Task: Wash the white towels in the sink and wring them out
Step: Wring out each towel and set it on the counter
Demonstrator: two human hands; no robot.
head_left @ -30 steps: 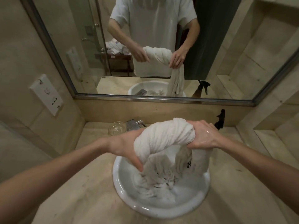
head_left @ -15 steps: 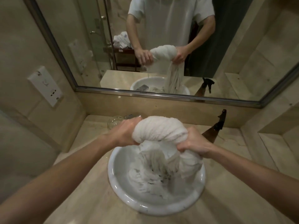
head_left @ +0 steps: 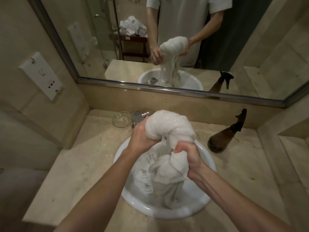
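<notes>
Gripping the twisted white towel (head_left: 168, 126) in left hand (head_left: 142, 138) and right hand (head_left: 187, 153), arched, ends hanging into sink (head_left: 207, 158)

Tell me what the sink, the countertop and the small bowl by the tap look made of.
Sink: glossy white glazed ceramic, judging by its sharp highlights. Countertop: polished beige stone, probably marble, with faint veins. Small bowl: clear glass, see-through with bright rim glints.

The towel (head_left: 168, 126) was wet, nubbly white cloth. The sink (head_left: 207, 158) was glossy white ceramic, the desk (head_left: 80, 164) veined, polished stone. At the desk's back edge stood a clear glass bowl (head_left: 121, 119), a shiny metal tap (head_left: 138, 116) and a brown bottle (head_left: 222, 138).
</notes>
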